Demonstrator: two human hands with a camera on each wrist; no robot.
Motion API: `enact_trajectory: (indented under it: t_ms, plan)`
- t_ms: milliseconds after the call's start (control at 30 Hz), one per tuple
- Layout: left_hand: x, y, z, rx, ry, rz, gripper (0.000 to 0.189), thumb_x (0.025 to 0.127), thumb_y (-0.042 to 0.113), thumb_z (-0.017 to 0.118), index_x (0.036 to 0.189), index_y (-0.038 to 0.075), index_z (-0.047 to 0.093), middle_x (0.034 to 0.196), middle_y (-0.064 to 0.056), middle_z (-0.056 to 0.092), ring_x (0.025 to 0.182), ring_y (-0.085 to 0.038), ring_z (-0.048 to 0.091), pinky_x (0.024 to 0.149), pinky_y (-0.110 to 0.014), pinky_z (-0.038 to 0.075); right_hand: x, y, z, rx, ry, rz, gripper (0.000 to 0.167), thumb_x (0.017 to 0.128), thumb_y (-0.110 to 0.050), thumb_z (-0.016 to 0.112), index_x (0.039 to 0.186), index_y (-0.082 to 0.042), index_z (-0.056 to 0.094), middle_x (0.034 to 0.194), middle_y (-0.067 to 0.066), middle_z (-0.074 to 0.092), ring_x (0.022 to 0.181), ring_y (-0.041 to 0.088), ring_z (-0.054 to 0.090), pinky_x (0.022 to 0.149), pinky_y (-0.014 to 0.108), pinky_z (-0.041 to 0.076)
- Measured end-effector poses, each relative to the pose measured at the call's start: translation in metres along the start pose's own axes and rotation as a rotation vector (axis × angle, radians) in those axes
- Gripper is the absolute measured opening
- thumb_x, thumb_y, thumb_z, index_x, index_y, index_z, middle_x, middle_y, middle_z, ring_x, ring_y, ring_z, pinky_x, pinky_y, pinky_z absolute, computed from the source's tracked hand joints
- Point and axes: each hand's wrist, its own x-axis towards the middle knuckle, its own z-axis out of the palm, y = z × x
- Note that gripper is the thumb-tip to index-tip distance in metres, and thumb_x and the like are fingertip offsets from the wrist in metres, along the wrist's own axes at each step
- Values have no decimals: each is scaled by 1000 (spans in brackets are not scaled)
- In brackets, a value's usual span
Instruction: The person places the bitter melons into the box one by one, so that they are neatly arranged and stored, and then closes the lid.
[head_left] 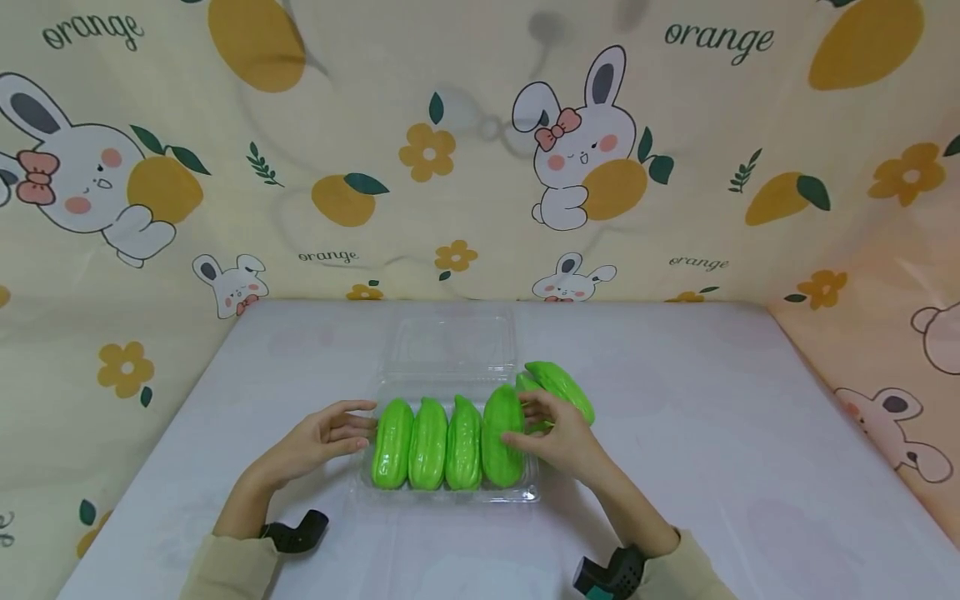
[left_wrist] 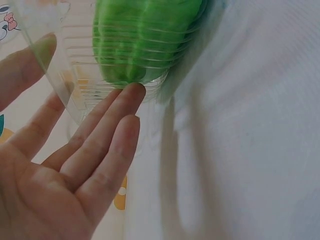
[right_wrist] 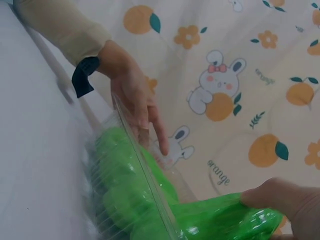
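A clear plastic clamshell box [head_left: 487, 497] lies on the table with its lid [head_left: 454, 343] folded open at the back. Inside it, three glossy green cucumber-shaped pieces [head_left: 427, 446] stand side by side. My right hand [head_left: 566, 437] grips a fourth such green cucumber [head_left: 502, 433] at the box's right end, thumb in front and fingers behind. In the right wrist view this cucumber [right_wrist: 230, 217] slants over the box rim. My left hand [head_left: 330, 433] is at the box's left side, fingers extended, with fingertips [left_wrist: 134, 92] touching or almost touching the ribbed wall.
More green cucumbers [head_left: 564, 390] lie on the table just behind my right hand, partly hidden by it. The white tabletop [head_left: 712, 433] reaches back to a printed cloth backdrop [head_left: 480, 233]. Each wrist carries a black camera [head_left: 300, 533].
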Motion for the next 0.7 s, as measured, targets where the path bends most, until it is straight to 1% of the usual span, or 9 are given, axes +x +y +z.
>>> enact_trajectory:
  t_ms: [200, 367, 433, 567, 600, 633, 700]
  plan:
    - [0, 0, 0, -6, 2, 0, 60, 96, 21, 59, 145, -1, 33, 138, -33, 48, 124, -44, 54, 93, -18, 51, 0, -2, 2, -30, 8, 19, 49, 77, -15, 80, 117, 5, 61, 113, 22, 66, 96, 24, 64, 72, 21, 56]
    - [-1, 0, 0, -7, 4, 0, 60, 96, 21, 59, 145, -1, 33, 138, -33, 48, 123, -43, 55, 93, -18, 51, 0, -3, 3, -43, 21, 30, 50, 76, -14, 81, 118, 6, 61, 114, 22, 67, 97, 25, 64, 71, 16, 53]
    - [-1, 0, 0, -9, 4, 1, 60, 96, 21, 59, 145, -2, 33, 138, -33, 48, 123, -37, 58, 93, -17, 50, -1, -4, 3, -37, 30, 40, 51, 76, -13, 81, 118, 7, 60, 113, 22, 66, 97, 26, 64, 71, 16, 53]
    - [-1, 0, 0, -20, 0, 2, 60, 96, 20, 59, 145, -2, 32, 139, -34, 47, 119, -16, 62, 93, -16, 50, 1, -4, 6, -57, 62, 62, 51, 73, -11, 82, 116, 8, 62, 105, 20, 67, 90, 22, 62, 68, 16, 51]
    - [-1, 0, 0, -22, -1, 2, 60, 96, 20, 59, 145, -2, 32, 139, -34, 47, 118, -12, 62, 92, -16, 50, 1, -3, 6, -68, 70, 62, 51, 73, -11, 82, 116, 8, 62, 101, 18, 66, 88, 20, 61, 67, 16, 49]
    - [-1, 0, 0, -23, -2, 3, 60, 96, 20, 59, 145, -2, 32, 139, -34, 47, 117, -12, 62, 92, -16, 50, 2, -2, 6, -83, 76, 56, 50, 73, -11, 82, 115, 8, 63, 98, 17, 66, 85, 19, 60, 67, 16, 48]
    - [0, 1, 0, -23, -2, 3, 60, 96, 20, 59, 145, -2, 33, 139, -34, 47, 119, -17, 62, 92, -16, 50, 3, -1, 7, -101, 88, 56, 51, 72, -11, 82, 116, 8, 64, 94, 15, 65, 82, 17, 57, 66, 16, 45]
